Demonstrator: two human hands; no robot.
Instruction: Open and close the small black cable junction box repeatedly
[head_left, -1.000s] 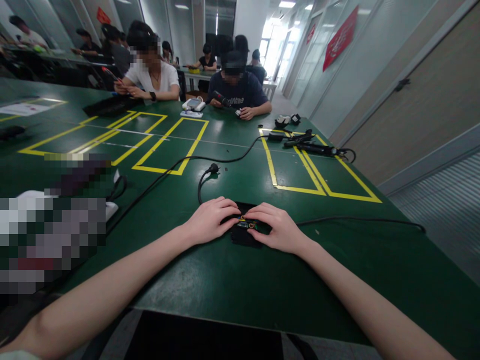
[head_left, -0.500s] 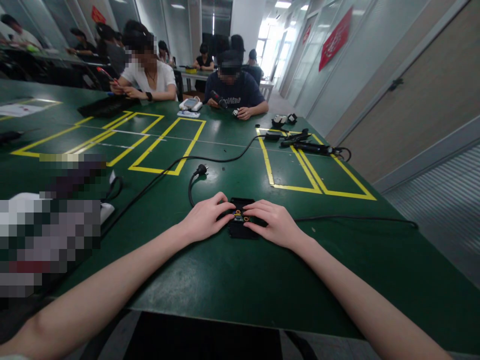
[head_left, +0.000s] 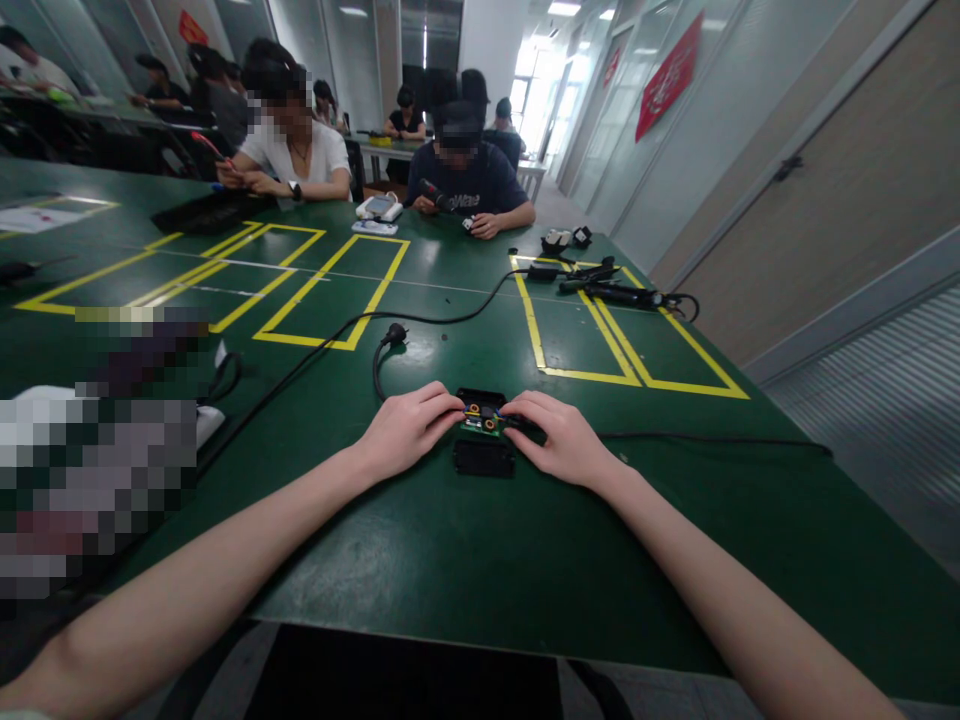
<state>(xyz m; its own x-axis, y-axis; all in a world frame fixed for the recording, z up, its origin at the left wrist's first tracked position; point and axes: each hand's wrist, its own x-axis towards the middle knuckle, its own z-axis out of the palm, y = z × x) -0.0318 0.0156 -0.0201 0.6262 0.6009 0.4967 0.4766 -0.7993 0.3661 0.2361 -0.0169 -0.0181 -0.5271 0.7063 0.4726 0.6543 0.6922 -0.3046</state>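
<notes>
A small green circuit board (head_left: 481,424) with ring-shaped coils and colored wires sits between my hands. My left hand (head_left: 409,428) pinches its left end, thumb and fingers drawn together. At the right end, my right hand (head_left: 564,437) grips the board's edge, with a black cable running under the palm. One half of a black plastic case (head_left: 481,396) shows just behind the board, partly covered by it. The other black case half (head_left: 484,459) lies on the table just in front.
A black power plug (head_left: 395,335) lies beyond my left hand on the green table (head_left: 420,560). A long black cord (head_left: 442,320) crosses to black tools (head_left: 622,295) at the right. Pixelated items (head_left: 97,470) stand at left. Two people (head_left: 469,185) work opposite.
The board has come up out of the case between my hands, showing more of its green surface. The case parts now appear separated, one behind and one in front.
</notes>
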